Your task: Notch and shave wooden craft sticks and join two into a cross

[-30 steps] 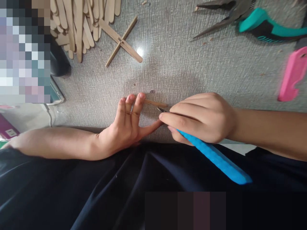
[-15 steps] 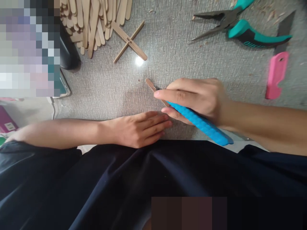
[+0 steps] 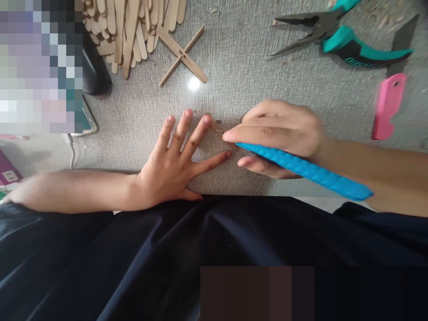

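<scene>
My left hand (image 3: 177,160) lies flat on the grey textured table (image 3: 254,67), fingers spread, its fingertips pressing the end of a small wooden stick piece (image 3: 214,126). My right hand (image 3: 277,136) is closed round a blue-handled craft knife (image 3: 307,171). The knife's thin metal tip points left and meets the stick piece just right of my left index finger. Most of the stick piece is hidden under the fingers.
A pile of wooden craft sticks (image 3: 133,26) lies at the back left, with a glued stick cross (image 3: 182,55) beside it. Teal-handled pliers (image 3: 337,38) and a pink cutter (image 3: 388,104) lie at the back right. A dark object (image 3: 95,73) stands left.
My left hand went from lying along the table edge to spread flat on the stick piece. My right hand shifted the knife tip back down onto the stick beside the left fingers.
</scene>
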`<state>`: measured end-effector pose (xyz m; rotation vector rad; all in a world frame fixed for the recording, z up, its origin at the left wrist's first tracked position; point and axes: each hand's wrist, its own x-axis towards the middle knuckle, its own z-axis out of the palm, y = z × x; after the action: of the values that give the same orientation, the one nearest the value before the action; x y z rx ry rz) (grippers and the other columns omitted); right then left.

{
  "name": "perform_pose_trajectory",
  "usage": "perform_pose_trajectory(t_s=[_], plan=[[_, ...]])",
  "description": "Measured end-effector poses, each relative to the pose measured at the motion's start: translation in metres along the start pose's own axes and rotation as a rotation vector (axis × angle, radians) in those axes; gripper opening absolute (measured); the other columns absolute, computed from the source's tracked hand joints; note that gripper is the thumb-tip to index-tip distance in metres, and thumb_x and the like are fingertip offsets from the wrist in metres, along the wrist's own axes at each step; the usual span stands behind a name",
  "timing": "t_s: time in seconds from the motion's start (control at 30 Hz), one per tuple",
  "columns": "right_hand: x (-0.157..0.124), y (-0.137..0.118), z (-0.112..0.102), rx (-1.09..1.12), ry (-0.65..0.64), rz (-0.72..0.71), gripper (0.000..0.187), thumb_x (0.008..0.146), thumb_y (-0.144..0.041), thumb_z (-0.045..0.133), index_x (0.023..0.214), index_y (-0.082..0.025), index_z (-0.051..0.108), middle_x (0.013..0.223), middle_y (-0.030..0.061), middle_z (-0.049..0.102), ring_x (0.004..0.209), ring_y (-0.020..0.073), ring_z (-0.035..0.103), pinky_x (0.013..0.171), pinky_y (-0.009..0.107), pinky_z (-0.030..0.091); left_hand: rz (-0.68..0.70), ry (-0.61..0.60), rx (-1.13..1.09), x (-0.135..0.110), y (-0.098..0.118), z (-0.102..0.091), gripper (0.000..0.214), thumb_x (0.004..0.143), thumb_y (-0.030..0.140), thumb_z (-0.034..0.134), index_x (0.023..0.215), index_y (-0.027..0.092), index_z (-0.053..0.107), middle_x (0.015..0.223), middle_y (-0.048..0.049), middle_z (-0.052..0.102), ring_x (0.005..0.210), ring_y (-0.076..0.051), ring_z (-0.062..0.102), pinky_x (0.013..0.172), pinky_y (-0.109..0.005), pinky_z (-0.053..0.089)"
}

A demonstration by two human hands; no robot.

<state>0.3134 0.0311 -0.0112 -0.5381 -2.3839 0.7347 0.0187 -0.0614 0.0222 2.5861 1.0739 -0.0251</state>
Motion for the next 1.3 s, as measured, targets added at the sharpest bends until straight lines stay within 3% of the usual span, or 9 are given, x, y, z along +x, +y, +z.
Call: perform_pose_trajectory(t_s=[0.2,0.37,0.53,0.63,0.73,0.87,1.1,1.2,1.3], plan=[[0.0,0.006,-0.012,0.141,-0.14,-0.007,0.04,0.116,-0.049,0.067,0.153,-0.035,0.071,0.112,0.0033,0.085,0.116,0.0269,0.081,0.086,0.04,0.068,0.081,-0.05,0.006,0.009,-0.01,0.0,0.126,0.1,0.083,0.074,0.194,0.03,0.008,0.202,-0.0235,0.016,0.184,-0.057,0.027,0.146,-0.084,0.031],[-0.001,-0.002,-0.012,0.095,-0.12,0.14,0.033,0.116,-0.046,0.063,0.146,-0.036,0.074,0.118,0.0043,0.087,0.121,0.0284,0.081,0.1,0.047,0.069,0.034,-0.017,0.051,0.0,0.003,0.001,0.128,0.1,0.076,0.081,0.194,0.028,0.008,0.199,-0.0278,0.022,0.182,-0.056,0.032,0.145,-0.077,0.04],[0.0,-0.001,-0.009,-0.007,-0.105,0.011,0.036,0.115,-0.043,0.062,0.148,-0.032,0.07,0.111,0.003,0.084,0.121,0.0294,0.082,0.096,0.046,0.07,0.056,-0.021,0.078,-0.007,0.012,0.002,0.144,0.095,0.071,0.09,0.194,0.02,0.0,0.193,-0.0329,0.034,0.178,-0.055,0.043,0.143,-0.068,0.048],[0.003,-0.003,-0.011,0.009,-0.079,-0.066,0.038,0.113,-0.041,0.068,0.147,-0.024,0.068,0.105,0.0065,0.082,0.103,0.0262,0.079,0.09,0.041,0.068,0.06,-0.029,0.088,-0.008,0.012,0.002,0.145,0.093,0.066,0.093,0.194,0.021,-0.001,0.193,-0.0333,0.033,0.178,-0.055,0.043,0.143,-0.069,0.048],[0.004,-0.006,-0.009,-0.037,-0.043,-0.073,0.03,0.114,-0.042,0.065,0.139,-0.025,0.068,0.098,0.0014,0.079,0.08,0.0187,0.073,0.073,0.034,0.062,0.078,-0.005,0.101,-0.006,0.011,0.003,0.135,0.1,0.06,0.089,0.194,0.019,0.002,0.19,-0.036,0.037,0.175,-0.057,0.045,0.14,-0.072,0.051],[-0.002,-0.009,-0.001,-0.072,-0.038,-0.125,0.019,0.112,-0.026,0.063,0.13,-0.027,0.07,0.093,-0.0037,0.077,0.076,0.0146,0.072,0.069,0.028,0.059,0.092,0.065,0.141,-0.005,0.012,0.006,0.113,0.111,0.044,0.078,0.194,0.015,0.007,0.183,-0.0386,0.047,0.17,-0.055,0.052,0.135,-0.071,0.056],[-0.004,-0.02,-0.004,0.159,-0.234,0.248,0.023,0.119,-0.029,0.06,0.111,-0.029,0.082,0.081,-0.0049,0.077,0.071,0.0141,0.068,0.072,0.03,0.055,0.124,0.123,0.184,-0.005,0.011,0.006,0.094,0.117,0.038,0.068,0.192,0.011,0.02,0.174,-0.0378,0.057,0.164,-0.052,0.059,0.133,-0.066,0.06],[0.0,-0.022,-0.005,0.193,-0.242,0.304,0.031,0.119,-0.036,0.06,0.1,-0.025,0.081,0.081,-0.002,0.077,0.07,0.0141,0.066,0.068,0.03,0.052,0.112,0.111,0.139,-0.006,0.01,0.006,0.089,0.118,0.035,0.065,0.193,0.015,0.02,0.179,-0.034,0.053,0.168,-0.049,0.055,0.137,-0.066,0.057],[0.001,-0.02,-0.008,0.152,-0.279,0.273,0.02,0.117,-0.029,0.064,0.11,-0.027,0.083,0.089,-0.0019,0.079,0.076,0.0139,0.068,0.072,0.028,0.053,0.11,0.116,0.127,-0.006,0.01,0.007,0.085,0.119,0.031,0.064,0.192,0.016,0.023,0.18,-0.0324,0.053,0.168,-0.048,0.055,0.138,-0.065,0.057]])
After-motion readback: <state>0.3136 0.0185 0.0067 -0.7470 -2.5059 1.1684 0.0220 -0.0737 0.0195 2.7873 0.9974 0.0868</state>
